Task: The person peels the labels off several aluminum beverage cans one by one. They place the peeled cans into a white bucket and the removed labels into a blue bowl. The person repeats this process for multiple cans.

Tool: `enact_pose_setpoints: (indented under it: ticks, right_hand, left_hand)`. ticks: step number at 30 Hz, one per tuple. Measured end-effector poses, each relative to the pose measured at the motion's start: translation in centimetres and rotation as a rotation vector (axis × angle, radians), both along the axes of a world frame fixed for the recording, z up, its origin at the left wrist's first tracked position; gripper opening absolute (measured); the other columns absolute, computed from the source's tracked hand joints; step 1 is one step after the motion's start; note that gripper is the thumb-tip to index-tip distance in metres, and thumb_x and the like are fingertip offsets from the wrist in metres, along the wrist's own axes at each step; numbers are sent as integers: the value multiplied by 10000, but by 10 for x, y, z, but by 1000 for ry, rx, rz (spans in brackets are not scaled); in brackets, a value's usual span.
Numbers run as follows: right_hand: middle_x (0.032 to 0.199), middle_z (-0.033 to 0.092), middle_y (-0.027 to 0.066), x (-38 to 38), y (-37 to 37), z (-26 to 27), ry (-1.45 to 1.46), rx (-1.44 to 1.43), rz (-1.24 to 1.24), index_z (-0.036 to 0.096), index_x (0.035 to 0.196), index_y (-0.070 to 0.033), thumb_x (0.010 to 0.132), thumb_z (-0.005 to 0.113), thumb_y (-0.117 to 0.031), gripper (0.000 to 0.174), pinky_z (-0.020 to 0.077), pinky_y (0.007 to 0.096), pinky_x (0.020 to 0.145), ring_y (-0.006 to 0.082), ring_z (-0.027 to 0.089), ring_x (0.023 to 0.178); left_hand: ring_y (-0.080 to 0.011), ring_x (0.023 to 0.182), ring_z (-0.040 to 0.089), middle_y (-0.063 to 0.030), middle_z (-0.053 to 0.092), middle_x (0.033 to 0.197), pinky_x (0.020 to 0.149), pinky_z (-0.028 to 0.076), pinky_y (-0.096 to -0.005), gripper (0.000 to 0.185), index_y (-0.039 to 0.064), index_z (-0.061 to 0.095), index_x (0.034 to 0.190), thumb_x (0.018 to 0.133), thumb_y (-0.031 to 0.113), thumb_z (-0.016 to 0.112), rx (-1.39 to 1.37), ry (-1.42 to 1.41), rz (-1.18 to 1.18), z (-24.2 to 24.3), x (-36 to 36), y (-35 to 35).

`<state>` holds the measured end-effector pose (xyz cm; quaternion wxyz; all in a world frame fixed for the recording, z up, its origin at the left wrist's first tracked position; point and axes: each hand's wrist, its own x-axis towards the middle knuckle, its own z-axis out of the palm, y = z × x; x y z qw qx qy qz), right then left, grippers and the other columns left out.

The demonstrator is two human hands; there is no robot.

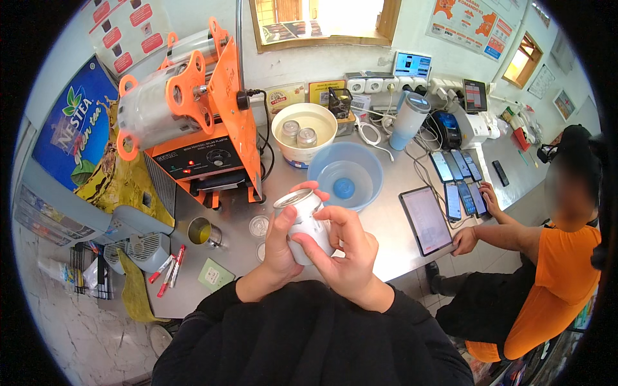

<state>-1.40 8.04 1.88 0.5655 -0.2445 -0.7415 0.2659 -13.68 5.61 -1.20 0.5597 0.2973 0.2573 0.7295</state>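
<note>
My left hand [277,241] holds a white beverage can [309,243] in front of my chest, its metal top tilted up. My right hand [351,246] is on the can's right side, with thumb and bent index finger against the wall. A small dark mark shows near the index fingertip; I cannot make out what it is. Close by on the left, a round can lid [259,226] with a pull tab lies on the steel counter [251,270]. A second lid [261,251] is partly hidden by my left hand.
An orange Getra can-sealing-type machine [231,130] stands back left. Behind the can are a white bucket [304,157] holding two cans and a blue basin [318,169]. Metal cup [215,236], markers [174,270] and green pad [216,274] lie left. A co-worker [560,270] touches a tablet [426,219] and phones [453,200].
</note>
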Motion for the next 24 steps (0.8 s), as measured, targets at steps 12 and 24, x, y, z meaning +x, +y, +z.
enact_pose_setpoints:
  ticks: [12, 24]
  right_hand:
    - [614, 482, -30, 1, 5, 3, -59, -88, 64, 571, 1054, -13, 806, 863, -60, 386, 251, 232, 461, 36, 355, 496]
    - [601, 451, -46, 7, 5, -1, 5, -133, 67, 543, 1062, -22, 798, 877, -66, 428, 262, 213, 474, 28, 336, 503]
  left_hand:
    - [-209, 1141, 609, -128, 621, 1256, 991, 509, -359, 668, 21, 490, 1414, 952, 481, 639, -36, -65, 29, 0, 4, 0]
    - [-205, 1120, 619, -134, 626, 1255, 957, 523, -351, 661, 20, 498, 1408, 944, 463, 656, -37, -12, 34, 2, 6, 4]
